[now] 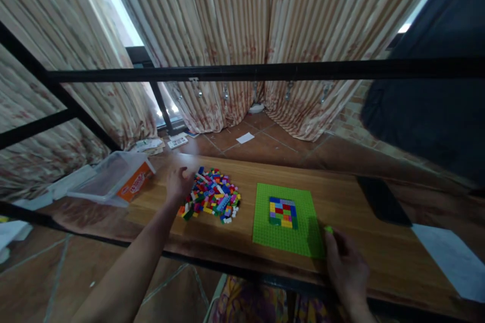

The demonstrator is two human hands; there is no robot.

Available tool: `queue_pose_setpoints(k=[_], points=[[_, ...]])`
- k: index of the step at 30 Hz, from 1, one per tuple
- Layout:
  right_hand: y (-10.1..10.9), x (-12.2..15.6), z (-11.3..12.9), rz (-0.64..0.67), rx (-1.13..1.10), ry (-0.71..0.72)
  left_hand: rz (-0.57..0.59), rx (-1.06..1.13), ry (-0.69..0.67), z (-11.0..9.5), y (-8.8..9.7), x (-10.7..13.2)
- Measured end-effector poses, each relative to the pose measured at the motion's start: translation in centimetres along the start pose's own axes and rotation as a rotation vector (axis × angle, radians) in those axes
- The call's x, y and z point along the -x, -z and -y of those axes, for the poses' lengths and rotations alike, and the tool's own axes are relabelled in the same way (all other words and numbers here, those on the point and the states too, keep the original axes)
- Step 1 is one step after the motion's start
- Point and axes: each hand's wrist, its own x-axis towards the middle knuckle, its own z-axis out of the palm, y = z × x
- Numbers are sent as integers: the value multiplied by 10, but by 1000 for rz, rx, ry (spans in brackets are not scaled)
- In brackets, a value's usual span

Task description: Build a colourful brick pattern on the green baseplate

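1. Bare wood (247, 184) between the brick pile (215, 194) and the green board (263, 234) leaves a passage.
2. The plastic box (108, 181) stands in the way left of the left hand (178, 182).
3. Another gap separates board and black pad (382, 199); the right hand (348, 265) obstructs its near end.

Reference: baseplate (265, 232) on counter (341, 192). Brick assembly (283, 212) sits on the baseplate, near its middle. Loose brick pile (214, 194) on counter, between 9 and 10 o'clock of the baseplate; left hand (179, 181) at the pile's 10 o'clock side. Box (113, 179) beyond it, at the counter's 9 o'clock end. Right hand (346, 260) at 4 o'clock, beside the baseplate edge. Flat slab (382, 202) at 3 o'clock; sheet (450, 262) at the slab's 4 o'clock. Behind the counter: floor paper (245, 138) at 11 o'clock, curtains (235, 15) at 12.
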Motion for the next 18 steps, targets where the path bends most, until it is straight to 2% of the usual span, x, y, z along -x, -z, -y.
queue_pose_setpoints(k=[3,7,12,18], points=[[1,0,0,4,55,-44,110,-32,-11,-17,-3,-30],[2,0,0,29,97,-84,211,-32,8,-27,-19,-50],[2,1,1,10,96,-93,247,23,20,-22,-28,-54],[3,1,2,36,129,-104,197,262,-24,-14,-6,-44]])
